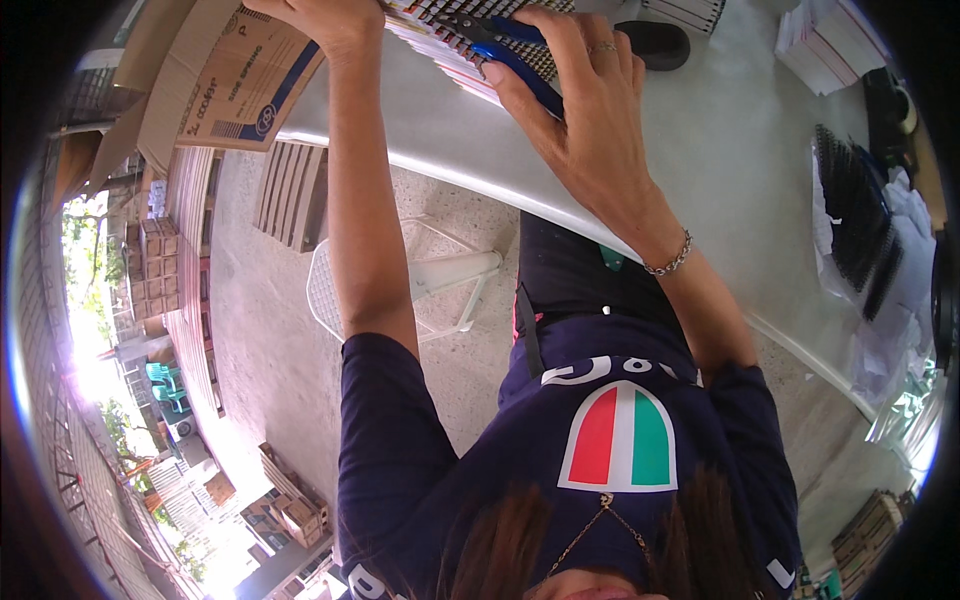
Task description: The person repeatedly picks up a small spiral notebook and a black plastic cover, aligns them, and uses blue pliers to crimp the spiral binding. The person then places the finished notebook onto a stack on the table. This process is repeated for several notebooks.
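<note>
My right hand [600, 110] is closed around the blue handles of a pair of cutting pliers [520, 78]. The plier jaws point left, over rows of wire binding along a stack of spiral-bound notebooks [440, 55] at the table's far edge of view. Whether the jaws touch a wire is too small to tell. My left hand [335, 22] is at the top edge, left of the notebooks and above a cardboard box; its fingers are mostly cut off by the frame.
An open cardboard box [235, 90] stands left of the white table [720, 170]. Behind the pliers lies a dark rounded object [652, 45]. Booklets [830, 45] are stacked at far right, above black wire coils [855, 220] and clear plastic. A white stool [430, 275] stands below.
</note>
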The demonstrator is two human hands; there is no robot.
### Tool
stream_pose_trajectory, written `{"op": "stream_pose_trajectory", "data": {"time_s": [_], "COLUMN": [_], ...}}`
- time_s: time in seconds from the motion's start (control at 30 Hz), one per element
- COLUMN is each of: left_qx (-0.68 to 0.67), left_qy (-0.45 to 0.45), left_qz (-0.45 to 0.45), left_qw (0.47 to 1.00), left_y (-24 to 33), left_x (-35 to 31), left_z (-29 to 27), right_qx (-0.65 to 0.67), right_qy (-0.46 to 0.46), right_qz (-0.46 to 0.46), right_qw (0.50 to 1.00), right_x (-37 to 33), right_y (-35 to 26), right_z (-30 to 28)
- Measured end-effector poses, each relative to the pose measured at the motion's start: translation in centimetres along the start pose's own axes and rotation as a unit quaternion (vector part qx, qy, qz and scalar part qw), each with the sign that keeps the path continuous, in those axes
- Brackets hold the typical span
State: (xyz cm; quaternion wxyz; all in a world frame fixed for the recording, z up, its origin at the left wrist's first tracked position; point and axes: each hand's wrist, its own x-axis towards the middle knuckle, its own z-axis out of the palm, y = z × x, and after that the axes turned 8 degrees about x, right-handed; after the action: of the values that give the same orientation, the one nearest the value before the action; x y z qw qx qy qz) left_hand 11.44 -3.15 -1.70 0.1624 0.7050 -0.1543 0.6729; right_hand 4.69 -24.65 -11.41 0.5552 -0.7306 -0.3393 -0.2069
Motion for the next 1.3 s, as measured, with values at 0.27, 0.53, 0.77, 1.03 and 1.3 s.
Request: {"op": "stream_pose_trajectory", "data": {"time_s": [0.27,0.53,0.77,1.03,1.3], "left_qx": [-0.022,0.043,-0.061,0.030,-0.068], "left_qy": [-0.019,0.026,-0.033,0.020,-0.004], "left_qz": [-0.038,0.029,-0.036,0.098,-0.100], "left_qw": [0.999,0.998,0.997,0.995,0.993], "left_y": [-0.5,-0.3,-0.4,-0.9,0.6], "left_x": [0.0,0.0,0.2,0.2,0.1], "left_z": [-0.2,0.4,-0.6,0.2,-0.1], "right_qx": [-0.141,0.229,-0.048,0.376,-0.033], "right_qy": [0.164,-0.048,0.028,-0.121,-0.010], "right_qz": [-0.164,0.088,-0.024,0.190,0.010], "right_qw": [0.963,0.968,0.998,0.899,0.999], "right_x": [0.6,0.4,-0.5,1.2,-0.6], "right_y": [2.0,1.2,0.6,1.5,0.2], "right_z": [1.4,0.9,0.9,0.0,0.1]}}
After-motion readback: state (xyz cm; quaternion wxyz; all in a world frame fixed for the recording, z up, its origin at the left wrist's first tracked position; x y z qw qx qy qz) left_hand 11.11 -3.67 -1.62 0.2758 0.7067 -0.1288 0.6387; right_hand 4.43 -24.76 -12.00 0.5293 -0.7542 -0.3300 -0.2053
